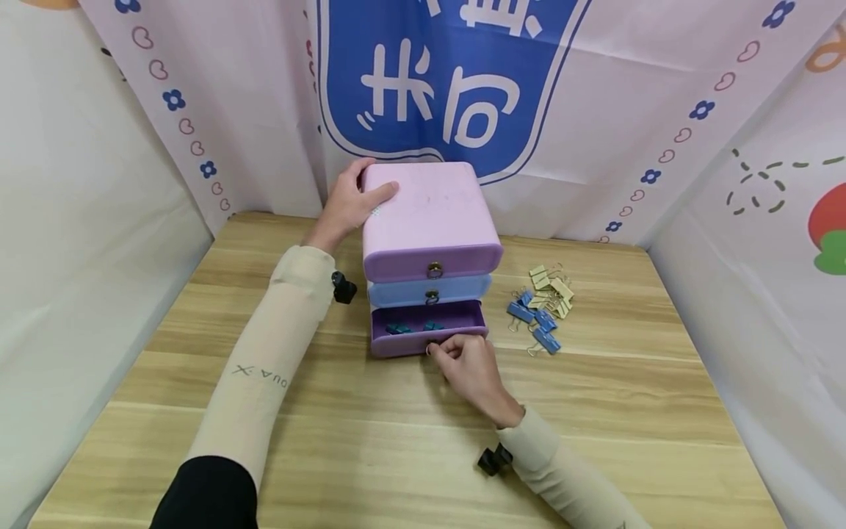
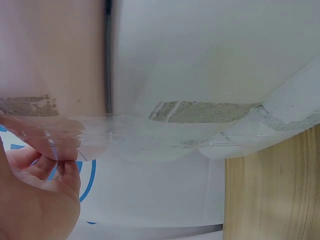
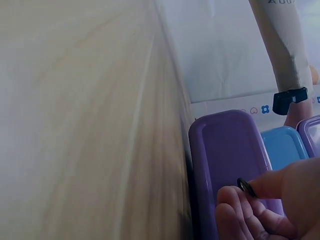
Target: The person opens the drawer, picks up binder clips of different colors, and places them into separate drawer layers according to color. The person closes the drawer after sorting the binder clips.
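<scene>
A small drawer cabinet with a pink top stands towards the back of the table. My left hand grips its rear left corner, thumb on the top and fingers curled over the back edge. At the front, my right hand pinches the ring pull of the bottom purple drawer between thumb and forefinger. That drawer is pulled out, and a few dark green binder clips lie inside. Above it are a blue drawer and a purple top drawer, both pushed in.
On the wooden table, right of the cabinet, lies a loose pile of yellow binder clips and blue binder clips. A printed cloth hangs close behind the cabinet, with white cloth on both sides.
</scene>
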Demonstrator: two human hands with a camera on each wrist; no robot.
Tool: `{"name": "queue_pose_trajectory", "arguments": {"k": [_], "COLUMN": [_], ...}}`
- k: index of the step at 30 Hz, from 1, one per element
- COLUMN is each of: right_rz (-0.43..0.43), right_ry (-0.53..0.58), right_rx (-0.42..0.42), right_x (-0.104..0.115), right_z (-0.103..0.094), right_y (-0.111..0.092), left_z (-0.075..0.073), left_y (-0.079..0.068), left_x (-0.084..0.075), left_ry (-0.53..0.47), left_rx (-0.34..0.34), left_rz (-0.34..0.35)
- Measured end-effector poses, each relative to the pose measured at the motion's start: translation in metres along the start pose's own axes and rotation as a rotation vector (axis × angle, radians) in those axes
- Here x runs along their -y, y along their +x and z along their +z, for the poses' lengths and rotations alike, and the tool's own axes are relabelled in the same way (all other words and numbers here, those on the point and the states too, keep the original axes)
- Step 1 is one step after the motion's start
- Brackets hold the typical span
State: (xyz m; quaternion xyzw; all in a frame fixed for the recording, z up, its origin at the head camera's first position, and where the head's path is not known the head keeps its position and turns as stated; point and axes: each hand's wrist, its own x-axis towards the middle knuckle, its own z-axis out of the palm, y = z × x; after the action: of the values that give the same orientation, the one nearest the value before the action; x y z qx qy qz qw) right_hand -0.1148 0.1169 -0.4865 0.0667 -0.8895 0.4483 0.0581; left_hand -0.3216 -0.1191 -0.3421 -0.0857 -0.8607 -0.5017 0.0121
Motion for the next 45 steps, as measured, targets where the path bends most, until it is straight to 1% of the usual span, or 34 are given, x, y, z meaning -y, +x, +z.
{"name": "queue_pose_trajectory", "arguments": {"k": [5,13,17,23,30,39,45], "right_rz": [0.022,-0.015,-0.015,-0.036,-0.059,-0.046,-0.050], "right_ry": [0.014,0.000,0.012,-0.014,-0.018,-0.010,-0.014], "right_rx": [0.010,-0.020,-0.025,-0.035,-0.051,-0.048,-0.062], "right_x": [-0.001,-0.001,-0.002,-0.005,-0.007,-0.006,-0.007], "right_z": [0.002,0.006,0.007,0.009,0.010,0.011,0.011], "right_y": [0.010,0.024,0.030,0.038,0.045,0.051,0.054], "left_z": [0.000,0.000,0.000,0.000,0.000,-0.001,-0.001], "left_y": [0.001,0.001,0.000,0.000,0.000,0.001,0.000], "left_x": [0.001,0.002,0.002,0.002,0.002,0.001,0.001], "left_ry": [0.001,-0.004,-0.001,-0.008,-0.001,-0.016,-0.007], "left_rx": [-0.001,-0.006,-0.005,-0.008,-0.012,-0.018,-0.011], "left_rz": [0.004,0.010,0.004,0.003,0.007,0.013,0.006]}}
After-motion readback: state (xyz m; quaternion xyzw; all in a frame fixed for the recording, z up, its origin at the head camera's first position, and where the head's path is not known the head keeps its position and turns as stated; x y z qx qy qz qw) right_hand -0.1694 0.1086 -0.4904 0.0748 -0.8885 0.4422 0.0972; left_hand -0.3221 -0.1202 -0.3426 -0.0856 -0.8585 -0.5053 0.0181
